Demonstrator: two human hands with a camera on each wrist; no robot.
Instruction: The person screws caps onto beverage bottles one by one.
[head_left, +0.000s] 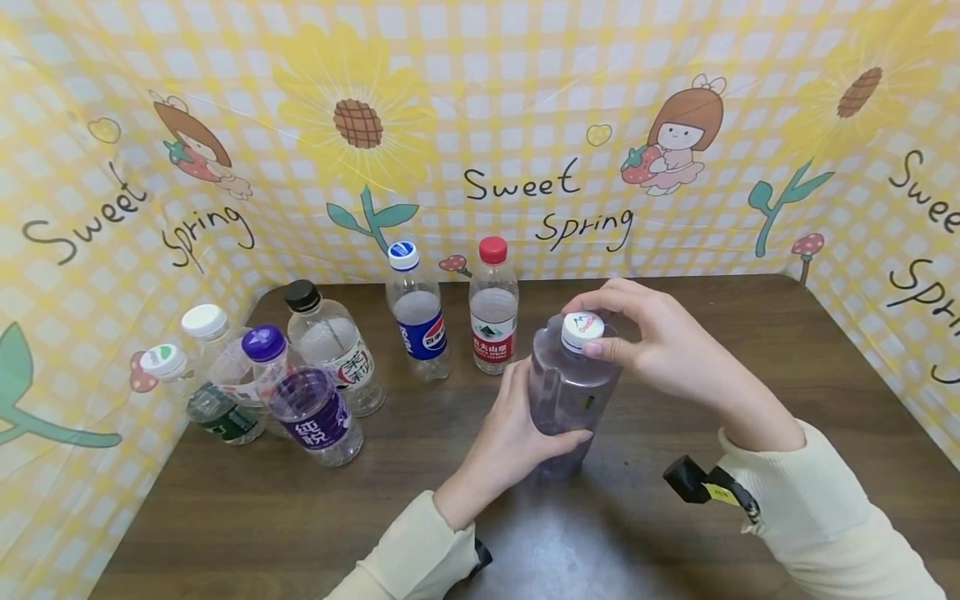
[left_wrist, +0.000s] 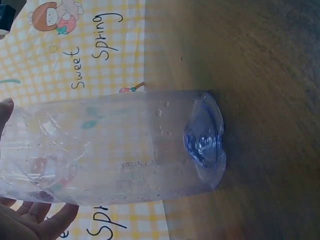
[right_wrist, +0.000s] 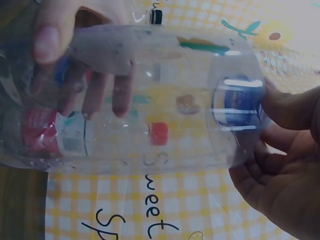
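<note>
A large, clear, purple-tinted plastic bottle (head_left: 573,390) stands upright on the table in the head view, right of the centre. Its white cap (head_left: 582,330) has red and blue print. My left hand (head_left: 513,437) grips the bottle's body, thumb across the near side and fingers around the far left side. The thumb and fingers of my right hand (head_left: 663,346) pinch the cap from both sides. Water drops cling to the bottle wall (left_wrist: 115,150) in the left wrist view, where its moulded base also shows. Through the clear wall, the right wrist view shows the left hand's fingers (right_wrist: 95,90).
Behind the held bottle are a red-capped bottle (head_left: 493,312) and a blue-labelled bottle (head_left: 420,321). Further left stand a black-capped bottle (head_left: 337,350), a purple-capped bottle (head_left: 311,408) and two white-capped bottles. A checked cloth (head_left: 510,75) surrounds the brown table (head_left: 360,517).
</note>
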